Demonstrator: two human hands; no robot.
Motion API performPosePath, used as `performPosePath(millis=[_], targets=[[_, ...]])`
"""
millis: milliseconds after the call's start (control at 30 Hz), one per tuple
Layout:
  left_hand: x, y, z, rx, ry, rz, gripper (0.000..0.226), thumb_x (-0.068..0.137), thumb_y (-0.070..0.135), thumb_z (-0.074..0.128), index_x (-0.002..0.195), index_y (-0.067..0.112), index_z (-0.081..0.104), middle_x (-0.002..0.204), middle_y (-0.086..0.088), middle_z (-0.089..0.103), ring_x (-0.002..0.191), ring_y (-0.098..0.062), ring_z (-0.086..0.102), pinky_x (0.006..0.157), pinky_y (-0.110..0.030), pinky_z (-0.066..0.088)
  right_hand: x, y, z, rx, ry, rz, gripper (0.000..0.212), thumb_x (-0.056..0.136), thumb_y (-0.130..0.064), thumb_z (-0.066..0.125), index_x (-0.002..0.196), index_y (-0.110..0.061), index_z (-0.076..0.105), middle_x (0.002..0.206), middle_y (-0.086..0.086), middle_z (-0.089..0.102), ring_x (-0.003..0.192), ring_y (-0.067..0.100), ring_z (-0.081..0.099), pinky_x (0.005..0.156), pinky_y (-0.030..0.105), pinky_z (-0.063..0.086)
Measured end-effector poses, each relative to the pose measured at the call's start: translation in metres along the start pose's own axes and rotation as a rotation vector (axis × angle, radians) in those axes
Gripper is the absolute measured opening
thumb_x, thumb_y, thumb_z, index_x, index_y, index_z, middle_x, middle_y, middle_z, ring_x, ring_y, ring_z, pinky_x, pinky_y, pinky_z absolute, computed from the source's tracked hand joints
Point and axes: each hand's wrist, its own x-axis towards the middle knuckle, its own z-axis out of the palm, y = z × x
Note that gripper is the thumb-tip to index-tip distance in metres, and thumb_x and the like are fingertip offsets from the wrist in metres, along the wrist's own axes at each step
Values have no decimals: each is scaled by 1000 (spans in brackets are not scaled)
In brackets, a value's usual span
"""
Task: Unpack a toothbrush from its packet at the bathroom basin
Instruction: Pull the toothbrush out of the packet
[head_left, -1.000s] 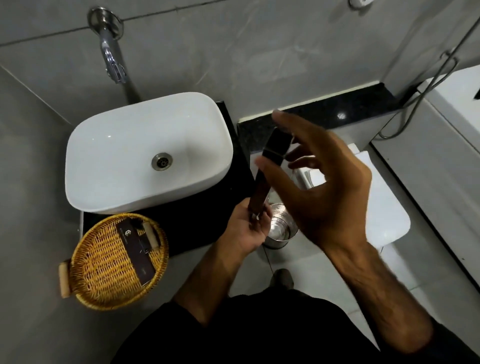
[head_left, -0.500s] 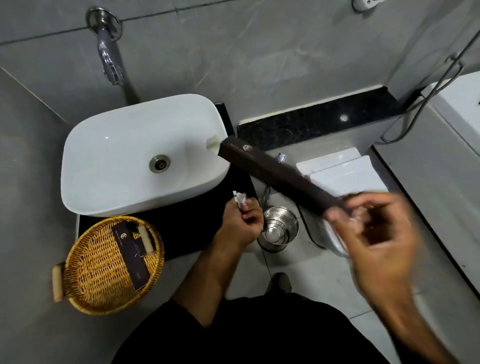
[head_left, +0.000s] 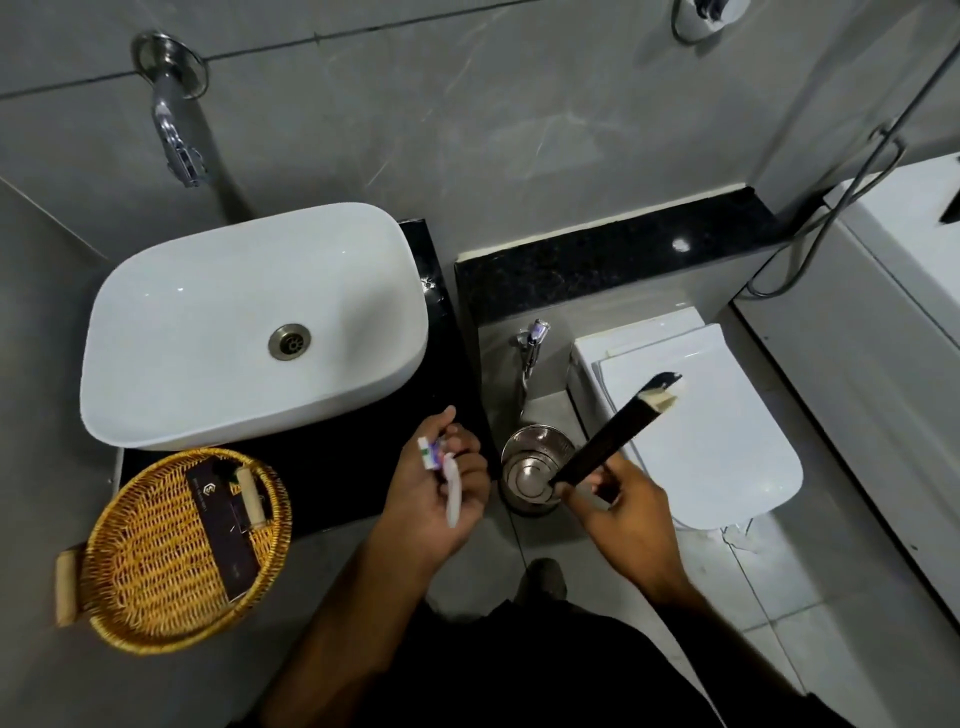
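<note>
My left hand is curled around a white toothbrush and a small white tube with coloured print, held just in front of the white basin. My right hand pinches the lower end of the long dark packet. The packet slants up and to the right, and its torn open end shows a pale lining above the toilet lid. The two hands are apart, with the toothbrush outside the packet.
A wicker basket holding another dark packet sits on the black counter at the front left. A steel bin stands on the floor between my hands. The white toilet is on the right, and a wall tap hangs above the basin.
My right hand has swung the packet from pointing left over the basin to pointing up-right over the toilet. My left hand has turned palm up, showing the toothbrush.
</note>
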Motion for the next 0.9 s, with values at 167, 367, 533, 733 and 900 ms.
performPosePath(millis=[167, 367, 533, 733, 900], targets=[[-18, 0, -23, -60, 93, 74, 34, 97, 30, 48, 65, 20, 38, 48, 6, 39, 28, -3, 32, 29, -14, 21, 52, 24, 11, -8, 101, 124, 26, 80, -37, 85, 97, -33, 65, 76, -12, 70, 78, 7, 71, 65, 17, 47], [-28, -8, -35, -98, 148, 126, 36, 95, 32, 49, 63, 20, 42, 49, 6, 38, 29, -3, 30, 37, -12, 14, 84, 33, 40, -99, -61, 313, 82, 78, -31, 89, 148, -12, 48, 139, 11, 65, 126, 29, 65, 97, 36, 52], [-26, 0, -45, 9, 192, 225, 46, 99, 38, 47, 57, 20, 43, 40, 5, 40, 24, -3, 30, 30, -12, 18, 52, -8, 34, -1, -187, 226, 36, 82, -28, 85, 114, -27, 69, 124, 5, 71, 108, 20, 69, 91, 31, 57], [-28, 1, -76, 304, 323, 448, 35, 81, 51, 64, 66, 23, 50, 49, 8, 39, 33, -3, 35, 36, -19, 32, -23, -97, 24, 590, -1072, 456, 37, 92, -63, 65, 94, -30, 82, 95, 9, 81, 73, 17, 78, 66, 28, 65], [-40, 11, -77, 408, 404, 591, 61, 71, 65, 66, 82, 5, 65, 68, -21, 62, 75, -31, 67, 77, -34, 55, -46, -145, 39, 462, -1163, 462, 30, 105, -32, 58, 126, -12, 65, 83, 0, 78, 57, 9, 72, 54, 18, 58]])
